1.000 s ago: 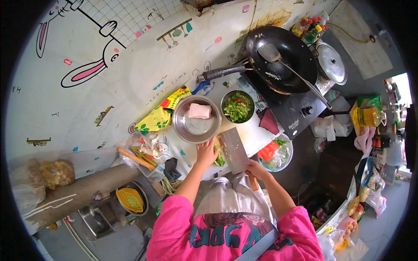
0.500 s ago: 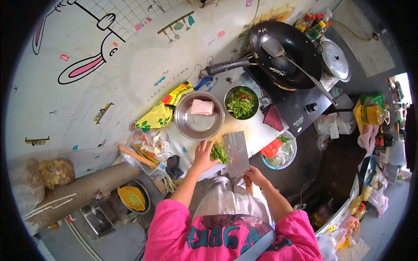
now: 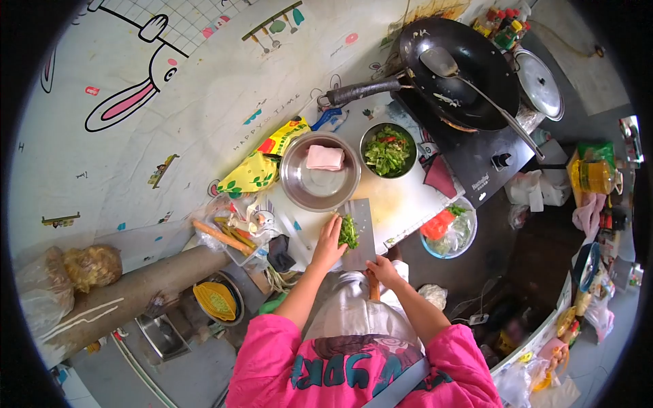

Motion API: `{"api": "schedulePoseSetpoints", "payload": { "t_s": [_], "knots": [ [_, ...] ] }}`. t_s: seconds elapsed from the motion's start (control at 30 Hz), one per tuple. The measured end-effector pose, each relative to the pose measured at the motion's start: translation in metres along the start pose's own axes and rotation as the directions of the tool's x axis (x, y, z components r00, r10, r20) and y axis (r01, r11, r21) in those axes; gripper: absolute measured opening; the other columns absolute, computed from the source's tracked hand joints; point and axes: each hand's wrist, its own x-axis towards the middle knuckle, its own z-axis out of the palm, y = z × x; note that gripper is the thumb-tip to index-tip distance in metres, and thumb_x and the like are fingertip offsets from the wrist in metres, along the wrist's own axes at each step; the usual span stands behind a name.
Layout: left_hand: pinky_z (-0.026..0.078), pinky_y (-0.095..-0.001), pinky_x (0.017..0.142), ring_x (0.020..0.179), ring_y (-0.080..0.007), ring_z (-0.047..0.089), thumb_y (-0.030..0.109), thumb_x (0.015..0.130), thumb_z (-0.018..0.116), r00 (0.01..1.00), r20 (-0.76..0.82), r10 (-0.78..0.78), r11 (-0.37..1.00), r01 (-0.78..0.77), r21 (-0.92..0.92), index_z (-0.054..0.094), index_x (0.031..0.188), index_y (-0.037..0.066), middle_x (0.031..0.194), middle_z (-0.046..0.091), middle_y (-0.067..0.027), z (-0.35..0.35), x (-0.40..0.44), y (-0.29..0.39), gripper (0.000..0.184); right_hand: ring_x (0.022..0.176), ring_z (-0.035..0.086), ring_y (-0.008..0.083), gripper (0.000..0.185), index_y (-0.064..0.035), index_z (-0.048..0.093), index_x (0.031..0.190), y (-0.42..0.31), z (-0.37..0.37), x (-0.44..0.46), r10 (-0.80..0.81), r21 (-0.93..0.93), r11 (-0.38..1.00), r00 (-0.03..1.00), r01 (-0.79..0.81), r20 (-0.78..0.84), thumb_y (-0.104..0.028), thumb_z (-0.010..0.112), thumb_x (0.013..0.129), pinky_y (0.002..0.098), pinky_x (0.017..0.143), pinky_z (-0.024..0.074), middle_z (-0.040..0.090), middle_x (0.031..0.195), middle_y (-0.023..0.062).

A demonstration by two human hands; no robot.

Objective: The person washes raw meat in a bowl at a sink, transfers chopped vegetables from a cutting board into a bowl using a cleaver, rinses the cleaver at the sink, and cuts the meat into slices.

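Note:
My right hand point(image 3: 384, 270) grips the wooden handle of a cleaver point(image 3: 360, 234), whose broad blade lies flat under part of a small heap of chopped greens point(image 3: 349, 232). On the left side of the heap, my left hand point(image 3: 329, 243) rests with its fingers against the greens. Just beyond, a steel basin point(image 3: 292, 178) holds a pale pink piece of meat point(image 3: 325, 158). To its right stands a steel bowl with cut green vegetables and red bits point(image 3: 387, 151).
A black wok point(image 3: 490, 81) with a spatula point(image 3: 441, 62) sits on the cooktop point(image 3: 486, 163). A basin with bags point(image 3: 451, 238) is at the right, a yellow bag point(image 3: 255, 170) by the wall, and a tray of carrots point(image 3: 221, 236) at the left.
The cleaver has turned more upright in view and its blade has moved under the greens. My left hand has come in from the basin's edge to the greens. The whole view has shifted.

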Motion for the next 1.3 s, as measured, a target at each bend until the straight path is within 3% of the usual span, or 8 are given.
{"api": "schedulePoseSetpoints", "payload": {
  "t_s": [0.23, 0.43, 0.77, 0.9, 0.97, 1.07, 1.1, 1.3],
  "knots": [
    [0.03, -0.0412, 0.101, 0.122, -0.0359, 0.032, 0.011, 0.067, 0.071, 0.999, -0.017, 0.027, 0.999, -0.028, -0.031, 0.031, 0.132, 0.002, 0.137, 0.029, -0.0162, 0.001, 0.002, 0.017, 0.077, 0.067, 0.056, 0.01, 0.018, 0.0005, 0.054, 0.099, -0.018, -0.005, -0.014, 0.075, 0.06, 0.995, 0.994, -0.079, 0.076, -0.014, 0.051, 0.09, 0.025, 0.062, 0.0483, 0.059, 0.081, 0.0029],
    [0.03, -0.0402, 0.101, 0.123, -0.0344, 0.031, 0.012, 0.068, 0.071, 0.997, 0.02, 0.081, 0.996, -0.08, -0.037, 0.033, 0.132, 0.004, 0.137, 0.029, -0.0142, -0.017, 0.02, 0.059, 0.075, 0.066, 0.055, 0.0104, 0.017, -0.0012, 0.053, 0.101, -0.046, -0.032, -0.04, 0.031, 0.099, 0.994, 0.998, -0.037, 0.062, -0.014, 0.05, 0.091, 0.025, 0.061, 0.0479, 0.058, 0.083, 0.0038],
    [0.031, -0.0365, 0.101, 0.124, -0.0312, 0.036, 0.006, 0.079, 0.056, 0.966, -0.127, 0.223, 0.897, -0.255, -0.362, 0.037, 0.13, 0.003, 0.136, 0.035, -0.0147, -0.039, 0.064, 0.109, 0.055, 0.064, 0.054, 0.0108, 0.017, -0.0007, 0.053, 0.102, -0.109, -0.066, -0.072, -0.079, 0.308, 0.949, 0.996, 0.067, 0.028, -0.013, 0.048, 0.091, 0.0252, 0.062, 0.0474, 0.058, 0.083, 0.0031],
    [0.031, -0.0388, 0.101, 0.124, -0.0317, 0.035, 0.009, 0.08, 0.054, 0.948, -0.19, 0.257, 0.913, -0.302, -0.276, 0.038, 0.129, 0.003, 0.136, 0.035, -0.0147, -0.052, 0.088, 0.123, 0.052, 0.064, 0.055, 0.0109, 0.017, -0.0018, 0.054, 0.101, -0.136, -0.077, -0.06, -0.139, 0.248, 0.959, 0.99, 0.135, -0.002, -0.014, 0.051, 0.09, 0.0246, 0.061, 0.0474, 0.058, 0.082, 0.0034],
    [0.03, -0.0409, 0.101, 0.124, -0.0326, 0.035, 0.011, 0.081, 0.054, 0.941, -0.234, 0.244, 0.92, -0.301, -0.25, 0.041, 0.128, 0.005, 0.135, 0.035, -0.0144, -0.053, 0.1, 0.127, 0.049, 0.065, 0.055, 0.013, 0.013, -0.0021, 0.052, 0.098, -0.153, -0.074, -0.053, -0.133, 0.314, 0.939, 0.99, 0.143, -0.052, -0.012, 0.05, 0.09, 0.0267, 0.061, 0.048, 0.057, 0.079, 0.0046],
    [0.03, -0.0427, 0.101, 0.123, -0.034, 0.033, 0.011, 0.078, 0.056, 0.893, -0.248, 0.376, 0.926, -0.373, 0.062, 0.046, 0.123, 0.009, 0.135, 0.035, -0.0123, -0.048, 0.116, 0.13, 0.046, 0.064, 0.056, 0.0141, 0.013, -0.0025, 0.052, 0.098, -0.177, -0.072, -0.042, -0.146, 0.29, 0.941, 0.982, 0.176, -0.121, -0.011, 0.051, 0.089, 0.0274, 0.06, 0.0483, 0.056, 0.076, 0.0051],
    [0.029, -0.0466, 0.099, 0.121, -0.0325, 0.034, 0.017, 0.078, 0.06, 0.883, -0.231, 0.408, 0.912, -0.384, 0.144, 0.052, 0.118, 0.013, 0.135, 0.035, -0.0106, -0.047, 0.12, 0.134, 0.041, 0.064, 0.056, 0.0141, 0.013, -0.0027, 0.052, 0.098, -0.18, -0.073, -0.035, -0.168, 0.273, 0.941, 0.977, 0.199, -0.131, -0.011, 0.051, 0.089, 0.0274, 0.06, 0.0484, 0.056, 0.076, 0.005],
    [0.026, -0.0468, 0.096, 0.119, -0.0303, 0.035, 0.031, 0.073, 0.066, 0.886, -0.245, 0.393, 0.911, -0.337, 0.239, 0.054, 0.117, 0.017, 0.134, 0.037, -0.0092, -0.029, 0.154, 0.145, 0.048, 0.062, 0.056, 0.0132, 0.014, -0.0011, 0.051, 0.099, -0.197, -0.069, -0.017, -0.204, 0.18, 0.953, 0.954, 0.246, -0.221, -0.009, 0.05, 0.088, 0.0267, 0.058, 0.0476, 0.056, 0.075, 0.0048]
  ]
}}
